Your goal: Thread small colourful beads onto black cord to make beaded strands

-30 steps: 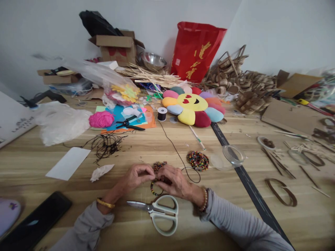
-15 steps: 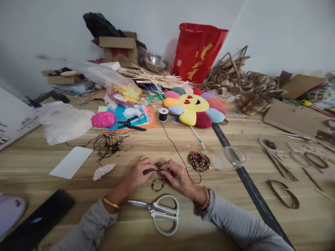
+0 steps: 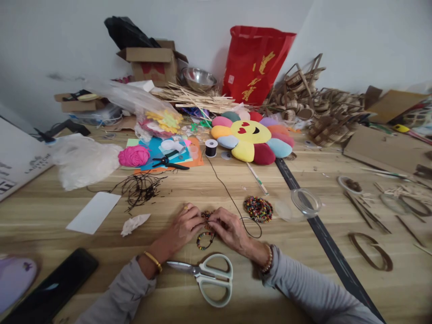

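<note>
Both hands meet over the table's middle, fingertips pinched close together. My left hand (image 3: 185, 225) and my right hand (image 3: 231, 227) are closed on thin black cord at a small bunch of colourful beads (image 3: 206, 216); the exact grip is partly hidden by the fingers. Just below them lies a beaded bracelet (image 3: 203, 241), a loop of multicoloured beads with black cord ends. Scissors with pale handles (image 3: 216, 279) rest nearer to me, blades pointing left. To the right of my right hand is a coiled heap of beaded strands (image 3: 258, 209). Black cord (image 3: 224, 182) trails from a spool (image 3: 211, 148) toward my right hand.
At left are a phone (image 3: 56, 285), a white card (image 3: 93, 213), crumpled tissue (image 3: 135, 224) and tangled black cord scraps (image 3: 141, 189). Pliers (image 3: 170, 163), pink yarn (image 3: 134, 155) and a flower cushion (image 3: 251, 135) lie farther back. A clear round lid (image 3: 306, 202) sits right.
My left hand has shifted slightly right and its wrist has turned, fingers closer to my right hand. The whole view has moved a little; the bracelet and scissors stay in place.
</note>
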Demonstrator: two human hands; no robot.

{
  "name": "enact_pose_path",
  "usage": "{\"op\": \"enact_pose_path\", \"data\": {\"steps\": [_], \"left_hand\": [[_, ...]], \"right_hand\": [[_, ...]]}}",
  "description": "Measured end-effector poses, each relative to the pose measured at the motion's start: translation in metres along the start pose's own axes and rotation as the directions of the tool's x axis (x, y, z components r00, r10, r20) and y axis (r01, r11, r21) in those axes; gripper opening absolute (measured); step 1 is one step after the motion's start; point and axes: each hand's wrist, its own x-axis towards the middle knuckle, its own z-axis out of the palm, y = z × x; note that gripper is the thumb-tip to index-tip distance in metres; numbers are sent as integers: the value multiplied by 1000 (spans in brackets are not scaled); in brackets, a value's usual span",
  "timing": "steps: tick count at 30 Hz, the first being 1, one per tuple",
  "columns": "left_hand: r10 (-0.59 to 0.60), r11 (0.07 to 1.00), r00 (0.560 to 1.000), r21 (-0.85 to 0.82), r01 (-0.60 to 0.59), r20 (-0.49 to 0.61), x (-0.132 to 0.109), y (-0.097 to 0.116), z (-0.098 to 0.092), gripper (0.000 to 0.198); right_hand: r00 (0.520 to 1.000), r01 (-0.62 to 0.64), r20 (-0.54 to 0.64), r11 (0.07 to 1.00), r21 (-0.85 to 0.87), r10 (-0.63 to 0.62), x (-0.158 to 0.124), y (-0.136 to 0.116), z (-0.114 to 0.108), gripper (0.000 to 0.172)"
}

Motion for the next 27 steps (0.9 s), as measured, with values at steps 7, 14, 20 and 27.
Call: {"op": "enact_pose_path", "data": {"steps": [7, 14, 20, 27], "left_hand": [[-99, 953, 985, -297, 53, -142, 2, 0, -3, 9], [-282, 820, 959, -524, 229, -22, -3, 3, -7, 6], [-326, 764, 945, -588, 264, 0, -5, 2, -8, 7], [-298, 761, 955, -605, 233, -7, -6, -1, -7, 7]], "right_hand": [[999, 52, 17, 998, -39, -51, -1, 1, -1, 13], [991, 116, 67, 992, -57, -112, -1, -2, -4, 10], [991, 104, 88, 993, -55, -99, -2, -2, -5, 9], [987, 131, 98, 989, -71, -124, -2, -1, -5, 7]]}}
